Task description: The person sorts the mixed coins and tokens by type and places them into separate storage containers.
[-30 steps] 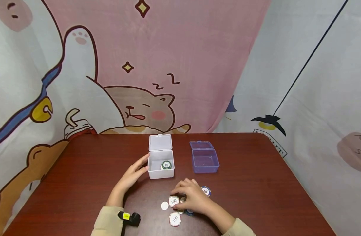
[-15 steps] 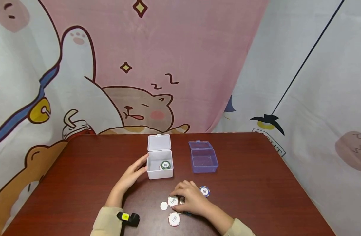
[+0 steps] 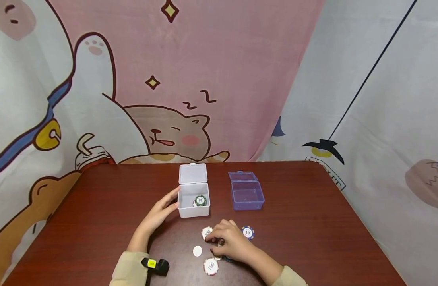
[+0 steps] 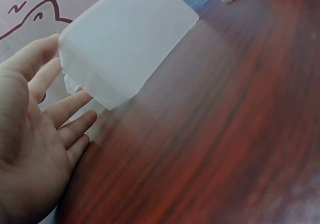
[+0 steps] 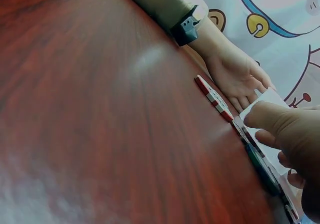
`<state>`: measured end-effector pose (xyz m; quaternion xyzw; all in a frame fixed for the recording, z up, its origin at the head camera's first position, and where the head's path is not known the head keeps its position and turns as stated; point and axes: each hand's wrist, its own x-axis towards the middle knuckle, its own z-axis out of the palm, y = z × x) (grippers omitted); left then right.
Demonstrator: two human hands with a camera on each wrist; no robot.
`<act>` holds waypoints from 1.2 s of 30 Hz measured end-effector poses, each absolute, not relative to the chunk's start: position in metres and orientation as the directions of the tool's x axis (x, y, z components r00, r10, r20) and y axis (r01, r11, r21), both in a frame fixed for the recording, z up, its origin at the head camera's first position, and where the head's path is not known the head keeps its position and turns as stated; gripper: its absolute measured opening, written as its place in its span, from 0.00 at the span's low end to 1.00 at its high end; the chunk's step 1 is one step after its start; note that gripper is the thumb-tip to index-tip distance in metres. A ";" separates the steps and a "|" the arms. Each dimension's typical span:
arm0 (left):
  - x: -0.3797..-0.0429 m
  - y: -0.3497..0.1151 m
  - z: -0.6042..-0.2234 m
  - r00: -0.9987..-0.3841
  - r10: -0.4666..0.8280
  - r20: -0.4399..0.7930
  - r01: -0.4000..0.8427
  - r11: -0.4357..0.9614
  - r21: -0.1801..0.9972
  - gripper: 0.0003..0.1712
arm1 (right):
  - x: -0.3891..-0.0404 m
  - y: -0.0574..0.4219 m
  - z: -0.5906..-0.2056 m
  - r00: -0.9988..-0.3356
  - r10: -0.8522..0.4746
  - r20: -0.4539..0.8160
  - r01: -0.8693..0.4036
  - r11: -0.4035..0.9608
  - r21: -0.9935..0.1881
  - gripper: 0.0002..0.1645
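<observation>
My left hand touches the left side of an open white plastic box, its fingers loosely extended along the wall. A green poker chip marked 20 lies inside. My right hand is low over the table in front of the boxes, thumb and index finger apart. Its index fingertip is at the edge of a white poker chip marked 100. Beneath this hand, other chips are partly hidden. Another 100 chip and a small plain white disc lie to its left.
An open purple translucent box stands right of the white one, with its lid tipped back. Beyond my right knuckles lies a blue chip marked 10. A cartoon-printed cloth hangs behind the brown table.
The white 100 chip by my right index finger has slid away from me, toward the white box. My right hand has shifted very little, and its thumb is now apart from that chip. My left hand stays put.
</observation>
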<state>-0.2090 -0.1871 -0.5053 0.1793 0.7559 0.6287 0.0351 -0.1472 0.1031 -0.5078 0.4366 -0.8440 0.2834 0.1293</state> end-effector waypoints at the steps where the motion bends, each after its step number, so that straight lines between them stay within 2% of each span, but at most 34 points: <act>1: -0.209 -0.187 -0.505 -0.934 0.315 0.171 0.227 0.150 0.962 0.31 | -0.147 0.103 -0.508 -0.582 -0.662 0.473 -0.813 0.456 -0.363 0.17; 5: -0.209 -0.187 -0.506 -0.936 0.309 0.169 0.227 0.162 0.960 0.31 | -0.148 0.101 -0.508 -0.607 -0.647 0.461 -0.794 0.494 -0.354 0.20; 13: -0.209 -0.188 -0.505 -0.934 0.310 0.176 0.232 0.151 0.961 0.31 | -0.154 0.092 -0.504 -0.699 -0.598 0.392 -0.712 0.631 -0.307 0.28; 19: -0.209 -0.187 -0.507 -0.931 0.317 0.182 0.239 0.151 0.959 0.31 | -0.158 0.089 -0.504 -0.726 -0.595 0.344 -0.687 0.643 -0.338 0.28; 28: -0.208 -0.187 -0.505 -0.931 0.316 0.185 0.239 0.140 0.961 0.31 | -0.159 0.089 -0.504 -0.714 -0.609 0.345 -0.700 0.610 -0.372 0.23; 36: -0.207 -0.187 -0.504 -0.932 0.314 0.183 0.237 0.143 0.961 0.31 | -0.160 0.090 -0.503 -0.656 -0.578 0.485 -0.754 0.533 -0.385 0.22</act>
